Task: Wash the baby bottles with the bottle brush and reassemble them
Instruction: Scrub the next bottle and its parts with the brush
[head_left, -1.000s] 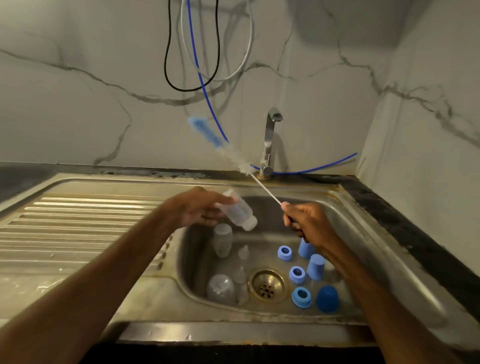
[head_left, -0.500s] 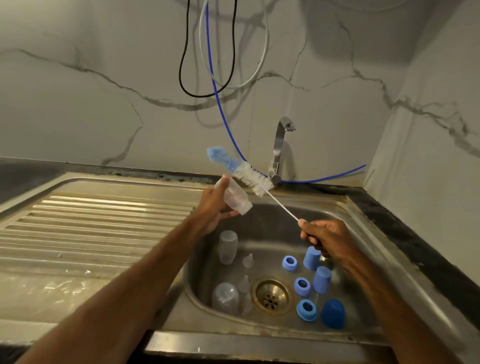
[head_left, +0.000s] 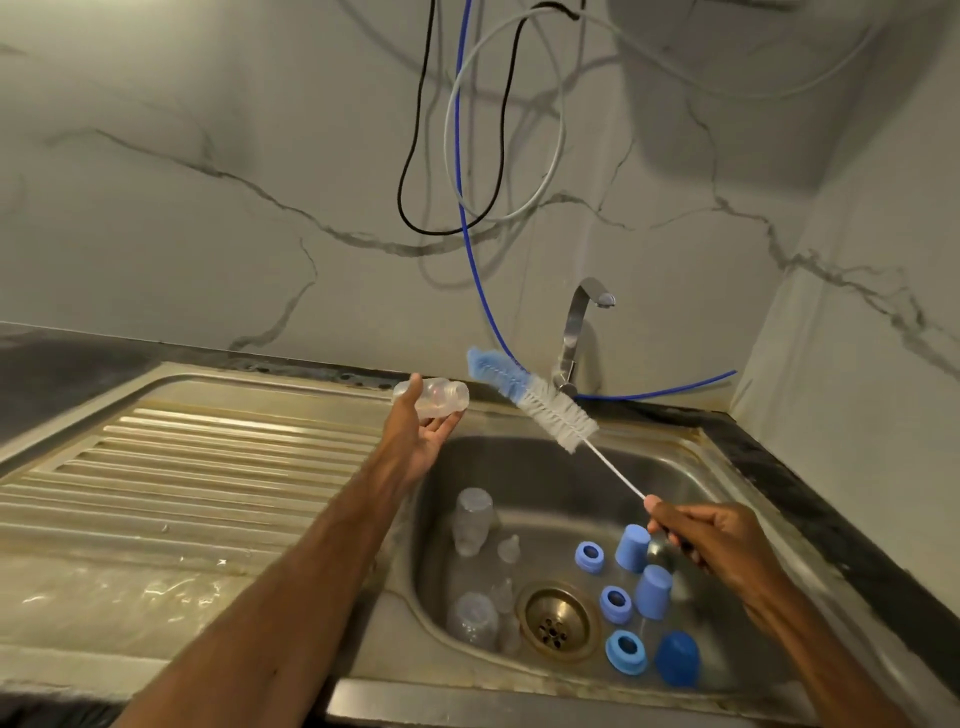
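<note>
Clear bottle (head_left: 440, 397) lies gripped across left fingers (head_left: 445, 427); right fingers (head_left: 671, 519) pinch the brush (head_left: 540, 402).

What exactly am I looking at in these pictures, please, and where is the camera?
No machine here: a person works with bare hands, and the one camera sits on their head, looking forward and down. The left hand holds a clear bottle on its side; the right hand has its grip on the wire handle of the bottle brush, whose bristles are beside the bottle, not inside it. In the steel sink are two more clear bottles, small teats, three blue rings and three blue caps.
</note>
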